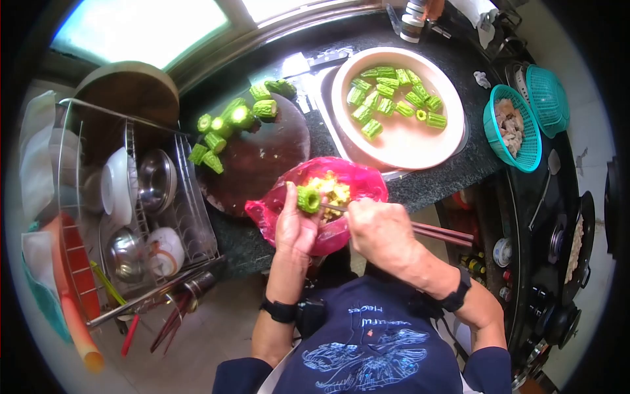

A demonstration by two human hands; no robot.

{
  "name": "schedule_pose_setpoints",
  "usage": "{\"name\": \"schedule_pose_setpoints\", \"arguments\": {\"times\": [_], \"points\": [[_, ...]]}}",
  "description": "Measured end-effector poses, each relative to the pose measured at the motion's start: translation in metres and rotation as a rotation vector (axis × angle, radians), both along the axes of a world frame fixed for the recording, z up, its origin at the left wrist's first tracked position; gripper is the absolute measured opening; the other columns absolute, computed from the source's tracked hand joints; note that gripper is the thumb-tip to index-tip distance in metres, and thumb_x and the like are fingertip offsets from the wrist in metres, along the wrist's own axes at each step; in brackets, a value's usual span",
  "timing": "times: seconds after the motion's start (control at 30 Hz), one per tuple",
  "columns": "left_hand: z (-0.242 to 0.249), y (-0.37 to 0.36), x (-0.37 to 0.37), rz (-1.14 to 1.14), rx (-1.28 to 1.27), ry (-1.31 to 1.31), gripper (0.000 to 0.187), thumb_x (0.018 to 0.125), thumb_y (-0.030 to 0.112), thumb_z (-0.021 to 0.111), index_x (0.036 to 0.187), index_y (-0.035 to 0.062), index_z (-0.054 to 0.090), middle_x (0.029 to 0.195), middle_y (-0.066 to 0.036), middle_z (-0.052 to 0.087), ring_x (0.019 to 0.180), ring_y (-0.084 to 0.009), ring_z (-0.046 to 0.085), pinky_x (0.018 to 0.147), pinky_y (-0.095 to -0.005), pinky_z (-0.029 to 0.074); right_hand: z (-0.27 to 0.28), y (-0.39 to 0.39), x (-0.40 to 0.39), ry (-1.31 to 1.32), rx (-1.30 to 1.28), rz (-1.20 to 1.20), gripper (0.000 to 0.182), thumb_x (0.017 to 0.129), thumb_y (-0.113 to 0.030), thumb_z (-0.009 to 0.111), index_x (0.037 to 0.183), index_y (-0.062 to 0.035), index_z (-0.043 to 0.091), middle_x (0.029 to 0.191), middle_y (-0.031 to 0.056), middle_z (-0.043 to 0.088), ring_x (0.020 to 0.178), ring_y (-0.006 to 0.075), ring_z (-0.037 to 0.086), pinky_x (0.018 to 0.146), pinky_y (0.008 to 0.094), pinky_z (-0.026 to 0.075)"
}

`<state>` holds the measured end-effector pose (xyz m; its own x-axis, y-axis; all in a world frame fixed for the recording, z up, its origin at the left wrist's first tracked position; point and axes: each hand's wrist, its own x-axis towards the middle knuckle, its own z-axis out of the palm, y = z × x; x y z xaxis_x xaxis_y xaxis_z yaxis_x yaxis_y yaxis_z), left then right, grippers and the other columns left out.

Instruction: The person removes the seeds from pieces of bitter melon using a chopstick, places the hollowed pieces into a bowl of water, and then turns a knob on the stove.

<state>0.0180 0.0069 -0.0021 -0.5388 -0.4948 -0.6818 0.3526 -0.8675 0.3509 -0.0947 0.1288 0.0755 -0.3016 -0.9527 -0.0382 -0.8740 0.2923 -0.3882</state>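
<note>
My left hand (293, 226) grips a short green piece of bitter melon (308, 199) with its hollowed end turned toward me. My right hand (380, 230) is closed around a pair of brown chopsticks (443, 234), whose thin tips point at the melon piece. Beneath both hands lies a pink plastic bag (364, 184) holding yellowish scraps (336, 190). More cut melon pieces (216, 141) rest on the edge of a round dark cutting board (282, 141). Several ridged pieces (387, 92) sit in a large pale basin (348, 131).
On the left stands a wire dish rack (197, 223) with bowls. At the right, a teal basket (531, 154) holds pale chunks that look like meat. Beyond it are a stove and a pan (586, 253). A window (144, 29) is at the back.
</note>
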Motion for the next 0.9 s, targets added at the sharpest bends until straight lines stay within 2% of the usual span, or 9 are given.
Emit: {"name": "schedule_pose_setpoints", "arguments": {"times": [0.23,0.37,0.5,0.57,0.63,0.73,0.8,0.87,0.9], "points": [[-0.002,0.005,0.003,0.000,0.102,0.086,0.044,0.089,0.039,0.055,0.115,0.0040,0.050,0.109,-0.009,0.058,0.099,-0.0212,0.057,0.080,-0.0331,0.054,-0.006,-0.006,-0.001,-0.377,-0.393,-0.099,0.017,0.075,-0.014,0.062,0.088,-0.0044,0.057,0.073,0.0132,0.060,0.062,0.0323,0.061,0.056,0.0402,0.048],[0.011,0.023,-0.003,-0.066,-0.127,0.074,0.033,0.095,0.031,0.046,0.115,0.0051,0.052,0.107,-0.008,0.059,0.095,-0.0185,0.058,0.079,-0.0334,0.051,-0.020,-0.015,0.003,-0.413,-0.362,-0.093,0.023,0.076,-0.015,0.065,0.095,-0.0048,0.059,0.076,0.0147,0.061,0.067,0.0323,0.062,0.059,0.0396,0.049],[0.027,0.018,0.005,-0.417,-0.525,-0.024,0.026,0.096,0.016,0.042,0.115,0.0005,0.051,0.108,-0.010,0.059,0.089,-0.0177,0.062,0.079,-0.0296,0.051,-0.035,-0.017,-0.008,-0.612,-0.306,-0.198,0.024,0.076,-0.023,0.063,0.085,-0.0013,0.059,0.072,0.0171,0.060,0.069,0.0335,0.061,0.062,0.0411,0.048],[0.049,0.017,0.007,-0.548,-0.617,-0.128,0.021,0.094,0.010,0.046,0.108,-0.0024,0.055,0.104,-0.010,0.060,0.087,-0.0155,0.061,0.074,-0.0273,0.051,-0.038,-0.018,-0.026,-0.905,-0.300,-0.166,0.023,0.081,-0.015,0.062,0.098,0.0010,0.062,0.078,0.0090,0.065,0.067,0.0147,0.061,0.062,0.0302,0.049],[0.036,0.006,0.018,-0.689,-0.999,-0.231,0.014,0.090,0.006,0.051,0.096,-0.0038,0.059,0.093,-0.010,0.064,0.080,-0.0142,0.062,0.069,-0.0250,0.050,-0.039,-0.018,-0.035,-1.118,-0.320,-0.135,0.025,0.082,-0.014,0.062,0.102,0.0007,0.063,0.081,0.0035,0.065,0.071,0.0067,0.057,0.065,0.0260,0.048],[0.049,0.002,0.016,-0.662,-1.001,-0.287,0.006,0.084,0.001,0.057,0.085,-0.0043,0.060,0.071,-0.006,0.063,0.069,-0.0108,0.061,0.064,-0.0220,0.048,-0.034,-0.015,-0.040,-1.210,-0.264,-0.148,0.018,0.082,-0.016,0.062,0.089,0.0005,0.066,0.070,-0.0014,0.060,0.062,0.0022,0.050,0.055,0.0205,0.041],[0.041,-0.006,0.017,-0.608,-1.227,-0.212,0.004,0.083,-0.001,0.059,0.085,-0.0044,0.060,0.078,-0.006,0.061,0.071,-0.0120,0.061,0.062,-0.0235,0.050,-0.030,-0.013,-0.040,-1.359,-0.237,-0.183,0.017,0.083,-0.017,0.064,0.087,-0.0013,0.066,0.063,-0.0046,0.056,0.055,0.0007,0.044,0.048,0.0201,0.034],[0.037,-0.008,0.015,-0.558,-1.419,-0.185,0.004,0.083,-0.001,0.059,0.084,-0.0043,0.060,0.081,-0.006,0.061,0.071,-0.0129,0.062,0.062,-0.0244,0.052,-0.027,-0.009,-0.042,-1.484,-0.223,-0.246,0.019,0.080,-0.018,0.065,0.087,-0.0011,0.067,0.068,-0.0017,0.060,0.060,0.0038,0.049,0.053,0.0235,0.040],[0.045,-0.002,0.010,-0.461,-1.186,-0.144,0.006,0.083,0.002,0.060,0.086,-0.0032,0.060,0.084,-0.006,0.061,0.072,-0.0126,0.061,0.063,-0.0245,0.053,-0.027,-0.009,-0.042,-1.619,-0.198,-0.305,0.022,0.078,-0.019,0.066,0.088,-0.0009,0.068,0.072,0.0012,0.065,0.064,0.0069,0.055,0.058,0.0270,0.046]]}}
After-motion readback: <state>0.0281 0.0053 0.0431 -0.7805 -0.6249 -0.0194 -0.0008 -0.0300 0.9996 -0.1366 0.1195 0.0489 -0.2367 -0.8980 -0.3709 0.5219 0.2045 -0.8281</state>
